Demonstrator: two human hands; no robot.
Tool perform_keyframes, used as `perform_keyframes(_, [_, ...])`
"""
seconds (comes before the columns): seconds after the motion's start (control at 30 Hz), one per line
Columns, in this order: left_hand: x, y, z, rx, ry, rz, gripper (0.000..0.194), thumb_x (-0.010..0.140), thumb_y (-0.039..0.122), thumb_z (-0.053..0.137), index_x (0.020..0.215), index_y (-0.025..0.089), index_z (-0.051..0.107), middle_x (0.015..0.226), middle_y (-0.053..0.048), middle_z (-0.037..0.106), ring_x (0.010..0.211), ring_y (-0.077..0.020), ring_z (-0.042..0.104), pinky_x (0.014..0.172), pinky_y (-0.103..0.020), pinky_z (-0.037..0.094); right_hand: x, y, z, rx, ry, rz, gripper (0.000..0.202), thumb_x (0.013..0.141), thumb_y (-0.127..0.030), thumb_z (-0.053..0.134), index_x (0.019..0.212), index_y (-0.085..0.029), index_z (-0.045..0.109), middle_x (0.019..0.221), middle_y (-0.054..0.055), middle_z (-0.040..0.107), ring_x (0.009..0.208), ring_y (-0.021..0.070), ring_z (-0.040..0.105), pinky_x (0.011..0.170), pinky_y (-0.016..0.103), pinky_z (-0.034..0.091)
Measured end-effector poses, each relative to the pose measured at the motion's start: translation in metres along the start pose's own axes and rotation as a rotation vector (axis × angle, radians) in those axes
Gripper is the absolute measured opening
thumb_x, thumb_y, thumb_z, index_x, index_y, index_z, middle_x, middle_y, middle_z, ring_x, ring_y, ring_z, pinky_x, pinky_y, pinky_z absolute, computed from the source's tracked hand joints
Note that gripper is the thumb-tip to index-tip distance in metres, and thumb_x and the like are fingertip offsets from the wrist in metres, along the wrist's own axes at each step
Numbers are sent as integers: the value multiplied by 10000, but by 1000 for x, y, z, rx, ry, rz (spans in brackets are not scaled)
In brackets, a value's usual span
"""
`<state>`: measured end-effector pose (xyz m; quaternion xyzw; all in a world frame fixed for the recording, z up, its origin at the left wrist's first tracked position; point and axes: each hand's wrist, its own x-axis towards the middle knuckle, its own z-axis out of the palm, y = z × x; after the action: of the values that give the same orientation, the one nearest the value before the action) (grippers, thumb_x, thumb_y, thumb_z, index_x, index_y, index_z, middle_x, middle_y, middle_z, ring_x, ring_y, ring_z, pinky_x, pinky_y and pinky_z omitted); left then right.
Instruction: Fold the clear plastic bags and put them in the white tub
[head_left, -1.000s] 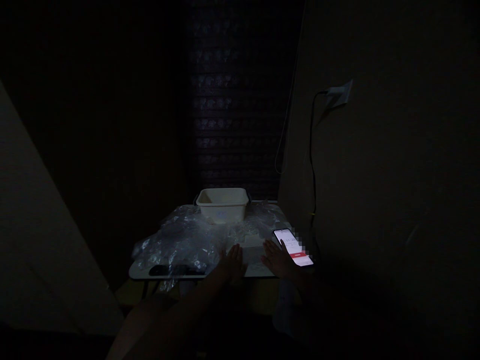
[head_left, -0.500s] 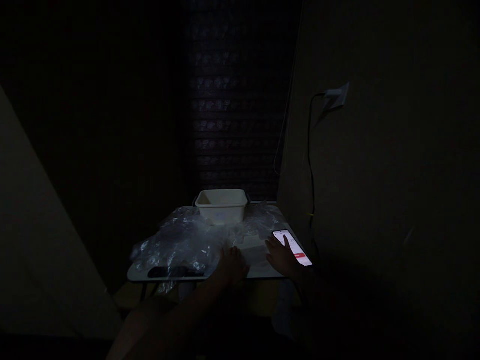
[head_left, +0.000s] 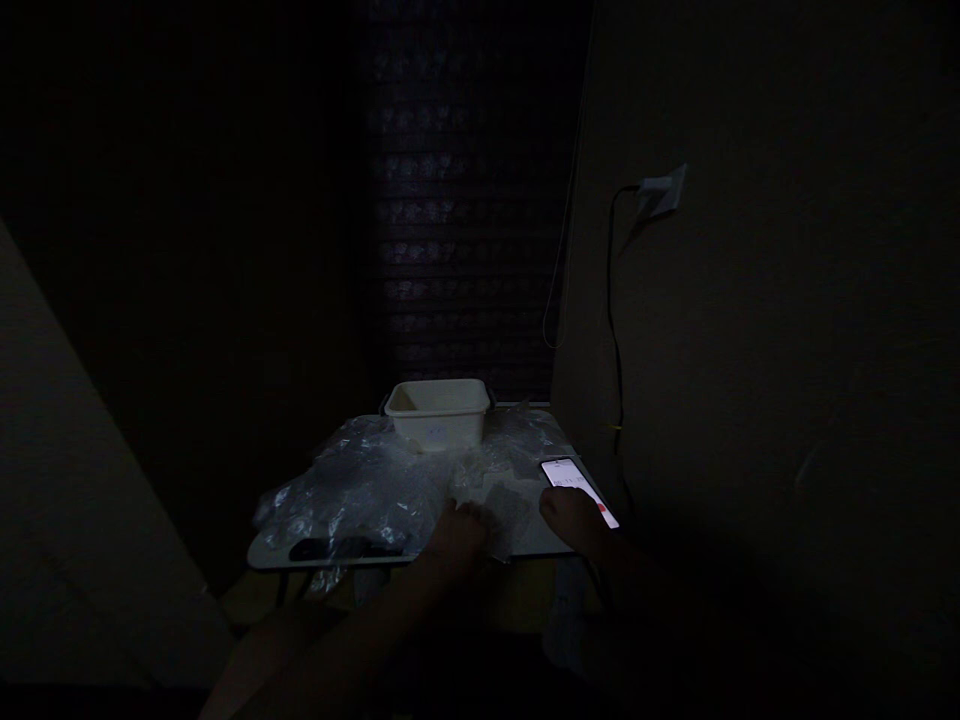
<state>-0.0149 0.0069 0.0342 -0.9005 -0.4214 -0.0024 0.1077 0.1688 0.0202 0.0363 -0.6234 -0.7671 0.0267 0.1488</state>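
Note:
The scene is very dark. At the front of the small white table (head_left: pixel 536 541), my left hand (head_left: pixel 459 535) is closed, its fingers curled at the edge of a clear plastic bag (head_left: pixel 504 505) that it seems to pinch. My right hand (head_left: pixel 574 520) is closed too, fingers folded in, over the left side of a lit phone (head_left: pixel 564 470); whether anything is in it is hidden. The phone lies on the table's right side, its white screen showing a red spot. Crumpled clear plastic bags (head_left: pixel 352 490) spread over the left half of the table.
A white plastic tub (head_left: pixel 439 430) stands at the back of the table. Dark flat objects (head_left: pixel 345 548) lie along the front left edge, partly under plastic. A black cable (head_left: pixel 613 320) hangs from a wall socket (head_left: pixel 664 192) at right. A patterned blind (head_left: pixel 420 210) covers the back.
My right hand's spread fingers have folded in, and the phone screen looks different. My left fingers have curled, and clear plastic now shows beside them. The view has shifted slightly.

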Motion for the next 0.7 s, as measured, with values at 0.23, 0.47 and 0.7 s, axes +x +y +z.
perform_keyframes(0.23, [1,8,-3,-23,-76,70,174,652,179,415,690,93,561,712,-138,558,667,-222,511,555,-312,359,-8,-1,13,697,-700,348,562,726,-474,170,412,-126,482,405,57,506,349,112,464,439,261,365])
perform_keyframes(0.47, [-12,11,0,-139,-53,181,212,623,277,424,640,117,562,671,-101,563,624,-192,505,517,-258,357,-18,-1,27,1156,-939,423,520,678,-521,264,635,-85,542,568,79,578,546,140,554,540,259,422])
perform_keyframes(0.7, [-8,0,4,-620,-14,-47,201,638,214,373,542,127,526,550,-14,538,517,-102,466,495,-197,326,-27,-22,36,1176,-607,431,156,636,-283,451,631,-130,480,492,7,556,452,95,529,453,197,401])
